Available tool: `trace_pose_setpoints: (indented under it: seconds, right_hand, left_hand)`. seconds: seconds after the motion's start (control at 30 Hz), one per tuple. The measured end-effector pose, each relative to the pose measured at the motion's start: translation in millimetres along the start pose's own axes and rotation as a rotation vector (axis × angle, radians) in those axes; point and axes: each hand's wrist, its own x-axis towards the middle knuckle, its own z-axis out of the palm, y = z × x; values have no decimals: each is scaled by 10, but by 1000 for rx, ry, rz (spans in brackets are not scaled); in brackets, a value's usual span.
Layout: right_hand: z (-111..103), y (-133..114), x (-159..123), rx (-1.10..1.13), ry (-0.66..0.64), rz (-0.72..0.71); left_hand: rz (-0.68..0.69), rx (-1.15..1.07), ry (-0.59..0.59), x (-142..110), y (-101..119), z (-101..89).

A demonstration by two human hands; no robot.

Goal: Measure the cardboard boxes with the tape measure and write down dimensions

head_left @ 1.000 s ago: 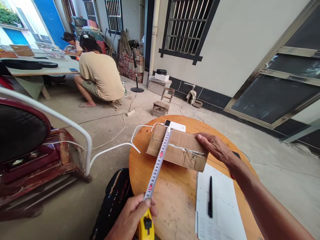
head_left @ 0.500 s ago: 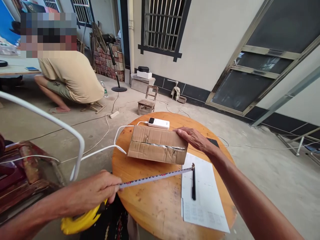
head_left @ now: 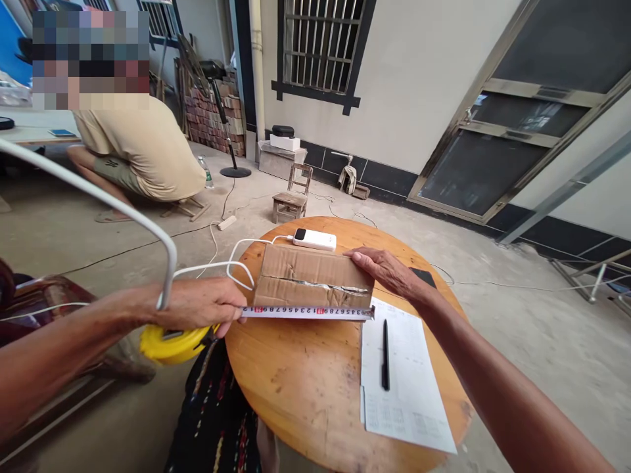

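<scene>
My left hand [head_left: 200, 303] is closed on a tape measure [head_left: 173, 347], whose yellow case hangs under the fingers. The blade, drawn out to the right, lies along the near lower edge of a creased cardboard box [head_left: 310, 270], and its metal hook reaches the near right corner. My right hand [head_left: 382, 268] grips the box at its far right corner; the fingers behind the edge are hidden. Right of the box, a black pen [head_left: 385, 358] rests on white paper sheets [head_left: 414, 410] on the round wooden table [head_left: 296, 378].
Behind the box sits a white device [head_left: 315, 239] with a plugged-in white cable. A dark flat object [head_left: 422, 278] lies beyond my right wrist. A white tube [head_left: 123, 210] curves over my left wrist. Beyond stand a small wooden chair [head_left: 290, 197] and a seated person [head_left: 142, 151].
My left hand has moved up with the tape measure, bringing the blade from a slant over the table and pen to the box's near edge. My right hand stays on the box.
</scene>
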Motion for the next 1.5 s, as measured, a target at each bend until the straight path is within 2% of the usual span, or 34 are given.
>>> trace_pose_setpoints:
  seconds: [0.07,0.2,0.27,0.5,0.67,0.9,1.5]
  right_hand:
    - [3,12,10,-1,3,0]
    - [2,12,21,16,-4,0]
    - [3,1,21,35,-15,-11]
    - [17,8,28,12,31,12]
    - [22,78,42,18,2,30]
    - [24,137,56,-4,7,5]
    - [35,30,25,31,29,36]
  left_hand:
    - [8,24,-71,72,71,-38]
    - [36,157,-419,191,187,-129]
    - [39,185,-486,223,192,-169]
    - [83,202,-522,296,43,-217]
    - [115,225,-565,369,-19,-249]
    - [145,285,-589,386,43,-257]
    - [108,260,-580,359,87,-259]
